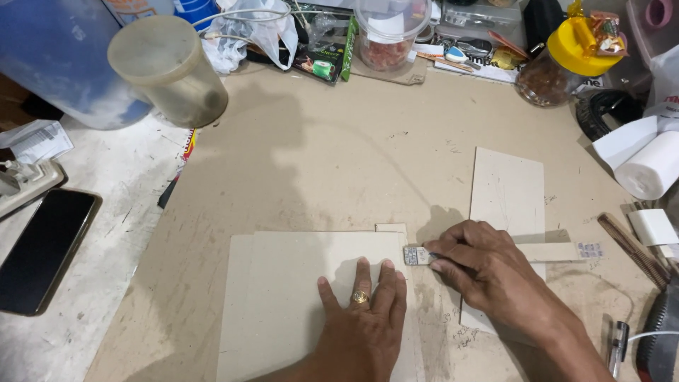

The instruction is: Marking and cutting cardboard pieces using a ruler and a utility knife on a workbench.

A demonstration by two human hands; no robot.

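A pen-like tool [433,256] is pinched in the grip of the right hand [481,263], thumb and forefinger closed on it, its tip lying against the end of a narrow strip of board [555,252] that runs out to the right from under the hand. The left hand [364,318] is spread flat, palm down and holding nothing, on a stack of grey board sheets [297,283], a ring being worn on one finger. The strip's marked end is set just beside the right edge of that stack, and the right hand is seen just to the right of it. A second grey board [508,191] is laid to the right of the stack, under the strip and the right wrist. All of this is carried on a brown sheet covering the desk [339,155]. Well to the left of the stack a dark phone [42,251] is lying; far above it a cloudy plastic tub [170,71] and a yellow-lidded jar [562,64] are standing.
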